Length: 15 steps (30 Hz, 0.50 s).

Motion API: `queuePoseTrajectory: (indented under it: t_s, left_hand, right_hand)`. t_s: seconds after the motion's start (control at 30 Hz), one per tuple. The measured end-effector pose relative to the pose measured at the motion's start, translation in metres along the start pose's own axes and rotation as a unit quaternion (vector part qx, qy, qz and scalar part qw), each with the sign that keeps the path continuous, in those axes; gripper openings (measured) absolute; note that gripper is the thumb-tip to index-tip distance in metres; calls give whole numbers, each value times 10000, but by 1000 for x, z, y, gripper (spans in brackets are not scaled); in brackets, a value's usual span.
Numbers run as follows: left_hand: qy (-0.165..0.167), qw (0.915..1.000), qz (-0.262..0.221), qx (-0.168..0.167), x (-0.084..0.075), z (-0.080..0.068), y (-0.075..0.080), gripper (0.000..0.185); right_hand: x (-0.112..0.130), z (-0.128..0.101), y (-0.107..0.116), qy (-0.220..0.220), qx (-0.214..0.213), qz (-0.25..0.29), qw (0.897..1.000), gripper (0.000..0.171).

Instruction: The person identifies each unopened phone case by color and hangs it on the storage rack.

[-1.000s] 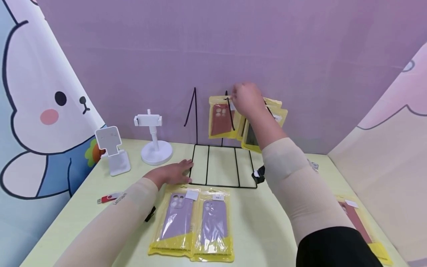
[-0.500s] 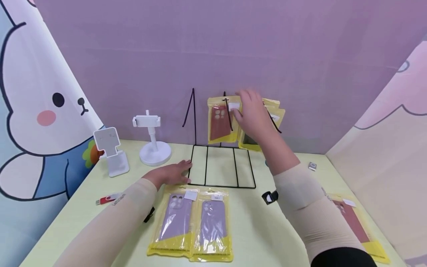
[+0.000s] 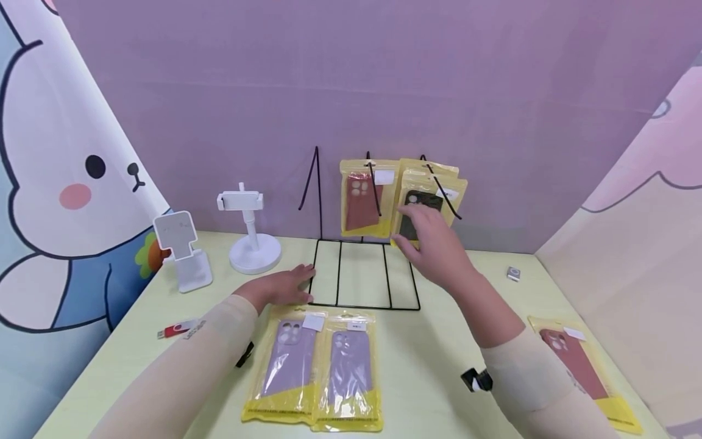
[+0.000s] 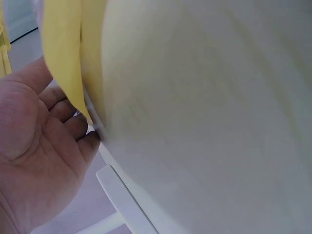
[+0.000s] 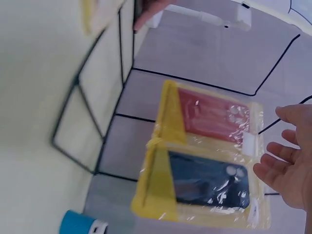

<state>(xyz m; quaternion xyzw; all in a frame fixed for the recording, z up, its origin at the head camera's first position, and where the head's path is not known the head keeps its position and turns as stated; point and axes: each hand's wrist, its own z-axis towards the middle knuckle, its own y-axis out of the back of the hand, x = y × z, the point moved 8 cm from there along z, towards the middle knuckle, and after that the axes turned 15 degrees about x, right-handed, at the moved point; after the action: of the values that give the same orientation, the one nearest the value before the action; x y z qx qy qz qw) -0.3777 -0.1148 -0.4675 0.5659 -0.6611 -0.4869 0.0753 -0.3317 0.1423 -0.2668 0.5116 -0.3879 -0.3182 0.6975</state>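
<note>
A black wire display rack [image 3: 338, 274] stands against the back wall with three hooks. My left hand [image 3: 282, 285] rests at the left edge of its base, fingers touching the wire. On the middle hook hangs a packaged red phone case [image 3: 362, 198]. The right hook bears yellow packs, the front one with a dark phone case [image 3: 419, 201]. My right hand [image 3: 433, 244] is in front of these packs, fingers loosely extended and holding nothing; it overlaps the dark case in the head view. Two packaged purple phone cases [image 3: 290, 360] lie side by side before the rack.
A white phone stand [image 3: 255, 253] and a folding white holder [image 3: 186, 253] stand at the left. A red USB stick [image 3: 174, 330] lies near my left forearm. At the right are another packaged red case [image 3: 576, 360] and a small grey object [image 3: 513, 274].
My right hand has let go at the top of the hooks and drawn down and toward me, uncovering the hanging packs. The left hand has stayed on the rack base.
</note>
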Motion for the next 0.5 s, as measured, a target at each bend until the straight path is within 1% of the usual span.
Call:
queuePoseTrajectory:
  t_s: [0.23,0.33,0.5]
  left_hand:
    - [9,10000,-44,6,-1,-2,0,78]
    - [7,10000,-52,0,-1,-2,0,78]
    - [11,10000,-43,19,-1,-1,0,78]
  right_hand:
    - [-26,-35,-19,-237,439,157,9986,48]
    - [-42,-50,-26,-436,668,181,9966,48]
    - [-74,-77,-30,-759,811,361,9932,48]
